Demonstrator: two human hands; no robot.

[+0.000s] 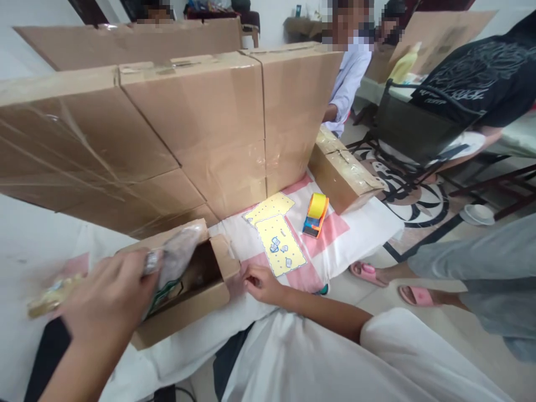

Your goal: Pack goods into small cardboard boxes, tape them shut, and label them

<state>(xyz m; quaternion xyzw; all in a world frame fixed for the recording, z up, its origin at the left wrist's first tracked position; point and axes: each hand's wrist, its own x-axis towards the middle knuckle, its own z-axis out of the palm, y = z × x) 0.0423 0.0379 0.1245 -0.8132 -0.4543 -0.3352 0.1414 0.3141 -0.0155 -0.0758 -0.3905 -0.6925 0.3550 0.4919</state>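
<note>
My left hand (111, 290), slightly blurred, is closed on a clear plastic bag (182, 248) over the left part of an open cardboard box (184, 318). A blurred yellowish piece (54, 296) sticks out on the hand's far left side; whether it belongs to the bag I cannot tell. Green print shows low in the box's opening, and the rest of the inside is dark. Beside the box's raised right flap (225, 257), my right hand (264, 285) has its fingers curled together; what they pinch, if anything, is hidden.
A wall of taped cartons (201, 123) stands behind the box. Yellow patterned sheets (288, 254) and a tape dispenser (316, 215) lie on the pink-and-white cloth (360, 223). Another carton (343, 173) sits at the cloth's far edge. People are nearby, one on a chair (427, 123).
</note>
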